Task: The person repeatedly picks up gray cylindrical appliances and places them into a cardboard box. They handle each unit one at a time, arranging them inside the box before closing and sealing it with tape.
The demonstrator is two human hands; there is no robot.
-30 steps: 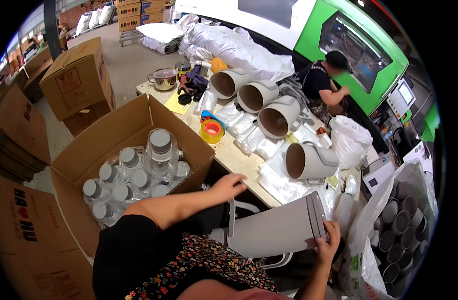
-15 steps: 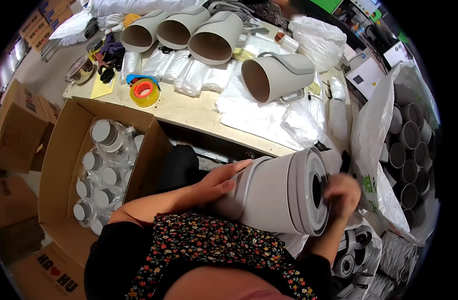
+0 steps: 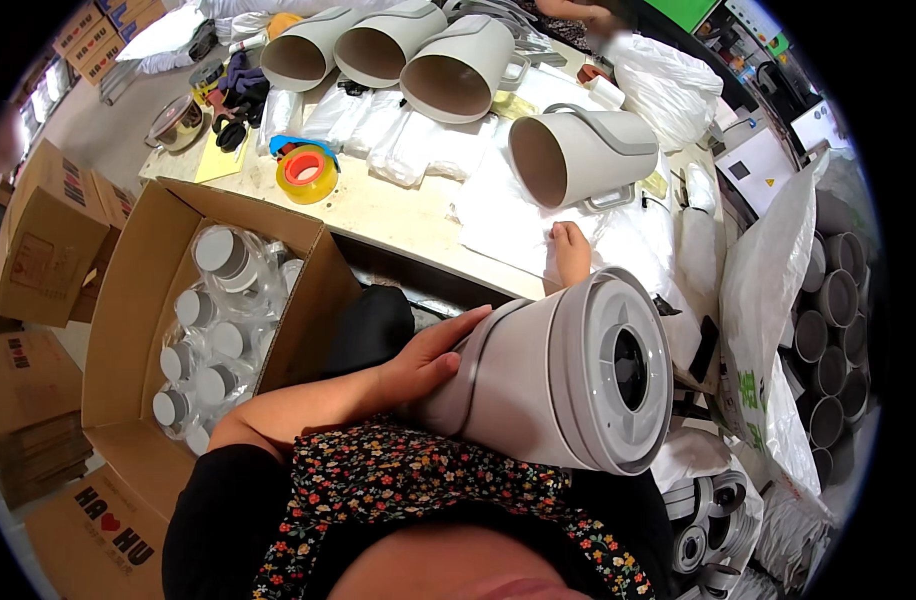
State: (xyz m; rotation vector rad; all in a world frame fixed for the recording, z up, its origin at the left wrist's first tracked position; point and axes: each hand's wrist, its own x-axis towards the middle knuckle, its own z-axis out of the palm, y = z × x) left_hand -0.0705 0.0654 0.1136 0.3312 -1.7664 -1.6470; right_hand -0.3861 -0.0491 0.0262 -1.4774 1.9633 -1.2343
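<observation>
A large grey plastic jug (image 3: 523,380) lies on its side across my lap. Its ringed end, with a dark round hole in the middle, faces right. My left hand (image 3: 433,352) is wrapped over the jug's left side, holding it. Beyond the jug, my right hand (image 3: 570,250) rests on the white plastic bags (image 3: 508,230) on the table, fingers curled down onto them; the jug hides its wrist. Just past that hand, another grey jug (image 3: 583,155) lies tipped with its mouth toward the left.
Three more grey jugs (image 3: 458,70) lie along the table's back. Yellow tape (image 3: 313,188) sits at its left. A cardboard box (image 3: 123,340) of bagged grey-capped pieces stands at my left. On the right are a white sack (image 3: 753,300) of grey cups and a bag of grey rings (image 3: 693,545).
My right hand has left the jug's ringed end and reached forward to the plastic bags on the table. My left hand still holds the jug, whose ringed end now faces me more.
</observation>
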